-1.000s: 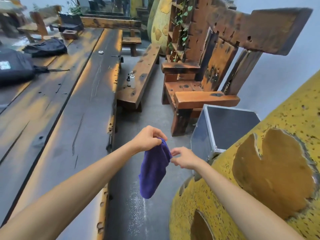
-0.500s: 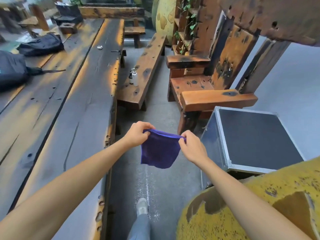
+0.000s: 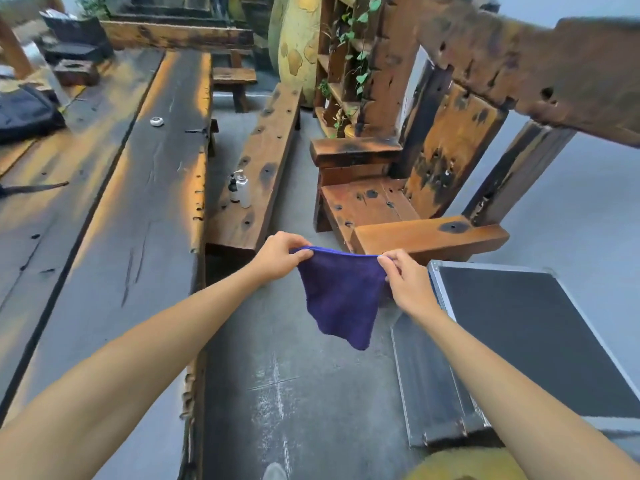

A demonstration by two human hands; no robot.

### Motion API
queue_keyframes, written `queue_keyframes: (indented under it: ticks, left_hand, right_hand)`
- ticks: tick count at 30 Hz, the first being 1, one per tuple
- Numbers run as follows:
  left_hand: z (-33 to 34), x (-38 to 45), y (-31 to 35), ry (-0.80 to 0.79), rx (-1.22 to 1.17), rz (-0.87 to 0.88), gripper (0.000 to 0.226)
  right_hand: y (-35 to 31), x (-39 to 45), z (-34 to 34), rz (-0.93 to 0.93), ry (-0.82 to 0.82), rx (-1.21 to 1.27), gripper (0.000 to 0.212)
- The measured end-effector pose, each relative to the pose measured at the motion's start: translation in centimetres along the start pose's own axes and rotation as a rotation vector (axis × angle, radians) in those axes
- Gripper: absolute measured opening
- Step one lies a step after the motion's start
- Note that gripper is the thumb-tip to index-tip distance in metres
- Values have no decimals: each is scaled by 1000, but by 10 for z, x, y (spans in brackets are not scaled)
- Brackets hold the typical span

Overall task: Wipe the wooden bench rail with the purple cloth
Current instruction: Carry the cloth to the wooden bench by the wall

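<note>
Purple cloth point(image 3: 341, 299), soft microfibre w/ a brighter blue hem, hangs in mid-air in front of me, top edge pulled taut btwn both hands, bottom corner drooping to a point over the grey concrete floor point(image 3: 277, 393). My left hand point(image 3: 278, 252) pinches the left end of the hem, fingers closed on fabric; my right hand point(image 3: 403, 277) pinches the right end the same way. I judge I'm stretching it flat so I can fold or palm it before wiping. No contact w/ wood yet.

Only one view, the head cam. Chunky orange-brown wooden bench rail point(image 3: 429, 237) sits just beyond the cloth, a bit right, near my right hand but apart from it. Black aluminium-edged flight case point(image 3: 519, 327) stands right under my right arm. Wiping not yet begun, I reckon.
</note>
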State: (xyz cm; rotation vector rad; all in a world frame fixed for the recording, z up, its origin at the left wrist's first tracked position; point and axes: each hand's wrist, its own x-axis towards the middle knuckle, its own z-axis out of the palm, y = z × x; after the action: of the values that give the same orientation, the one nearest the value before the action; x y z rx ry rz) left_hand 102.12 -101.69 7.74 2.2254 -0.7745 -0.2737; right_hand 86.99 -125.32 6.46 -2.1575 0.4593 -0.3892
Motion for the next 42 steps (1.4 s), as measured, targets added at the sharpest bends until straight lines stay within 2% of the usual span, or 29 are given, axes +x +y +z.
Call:
queue_keyframes:
  ticks: [3, 7, 14, 25, 28, 31, 36, 42]
  left_hand:
    - [-22, 46, -1, 21, 60, 47, 18]
    - [-47, 91, -3, 18, 109, 107, 19]
    - [-78, 209, -30, 47, 120, 127, 17]
    - [-107, 431, -77, -19, 174, 69, 17]
    - [-115, 492, -84, -8, 194, 59, 18]
    - [-119, 527, -89, -6, 254, 56, 19]
    - [-123, 616, -95, 53, 243, 89, 19]
    - [-125, 745, -111, -2, 200, 141, 16]
  right_hand:
    - [-11, 38, 4, -27, 63, 3, 11]
    - [-25, 85, 5, -79, 86, 0, 24]
    - [-33, 207, 22, -116, 73, 6, 18]
    - [-16, 448, 46, 135, -128, 222, 18]
    - [-10, 510, 53, 269, -101, 331, 21]
    - [-7, 546, 63, 286, -38, 288, 21]
    - [-2, 634, 75, 295, 96, 71, 18]
    - [10, 741, 79, 388, 87, -105, 24]
